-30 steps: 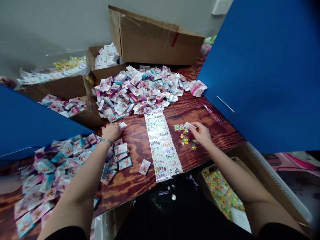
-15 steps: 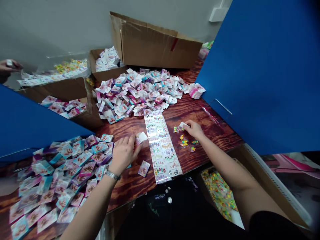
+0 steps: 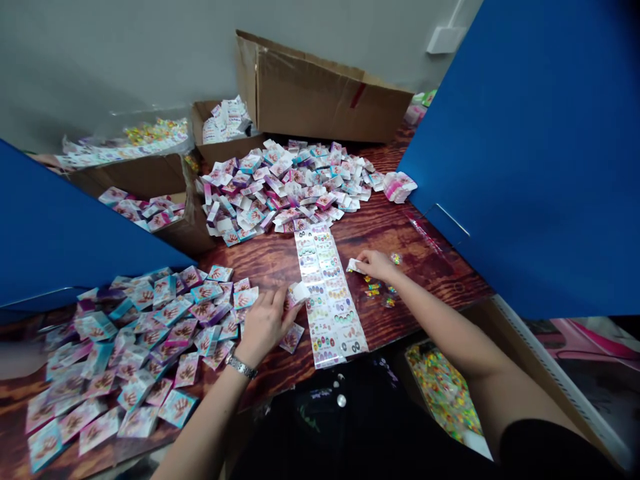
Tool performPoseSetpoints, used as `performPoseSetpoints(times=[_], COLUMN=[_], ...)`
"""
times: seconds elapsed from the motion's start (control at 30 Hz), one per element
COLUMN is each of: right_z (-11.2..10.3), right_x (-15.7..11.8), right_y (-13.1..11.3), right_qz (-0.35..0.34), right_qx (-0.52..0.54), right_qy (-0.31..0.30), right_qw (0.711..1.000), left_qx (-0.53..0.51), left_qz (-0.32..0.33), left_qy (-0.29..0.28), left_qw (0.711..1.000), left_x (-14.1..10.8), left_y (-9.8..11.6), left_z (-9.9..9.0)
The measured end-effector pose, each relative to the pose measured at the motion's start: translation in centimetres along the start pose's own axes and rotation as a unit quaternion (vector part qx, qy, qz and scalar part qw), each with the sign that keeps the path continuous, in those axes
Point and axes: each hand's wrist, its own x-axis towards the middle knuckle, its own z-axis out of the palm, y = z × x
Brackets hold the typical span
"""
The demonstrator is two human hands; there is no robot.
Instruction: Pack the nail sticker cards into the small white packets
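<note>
Left hand (image 3: 264,325) gripping small box (image 3: 299,293), right hand (image 3: 376,265) pinching white piece (image 3: 354,265), sticker sheets (image 3: 331,307) (flat) between them

I log the tabletop (image 3: 270,257) as red-brown with dark wavy grain; sheets (image 3: 330,300) white, rowed with multicoloured ovals. Small boxes (image 3: 177,408) read pink, purple, turquoise, white, with reddish hand prints. Packets (image 3: 373,291): yellow, green; right-hand partition (image 3: 530,147) plain blue.

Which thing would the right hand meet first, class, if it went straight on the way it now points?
Beyond the white piece it holds, the right hand would probably meet the printed sheets first. Its height is unclear, so it might pass above them.
</note>
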Motion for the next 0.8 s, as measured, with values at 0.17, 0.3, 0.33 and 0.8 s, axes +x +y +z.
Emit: performPoseSetpoints(times=[0.17,0.3,0.33,0.8], right_z=[-2.0,-3.6,-3.7,-1.1], right_x=[0.3,1.3,1.6,-0.4], right_y=[-0.1,-0.5,-0.7,-0.1], right_qz=[-0.071,-0.189,-0.214,-0.221], right_qx=[-0.009,-0.018,-0.022,-0.074], right_qy=[-0.033,-0.111,-0.13,-0.087], right_qw=[0.997,0.976,0.968,0.968], left_qx=[0.008,0.011,0.012,-0.142], left_qz=[0.008,0.004,0.002,-0.043], left_qy=[0.001,-0.002,-0.003,0.002], left_qw=[1.0,1.0,1.0,0.989], left_x=[-0.5,-0.5,-0.5,-0.7], left_y=[-0.3,-0.1,0.0,1.2], left_z=[0.2,0.3,0.3,-0.2])
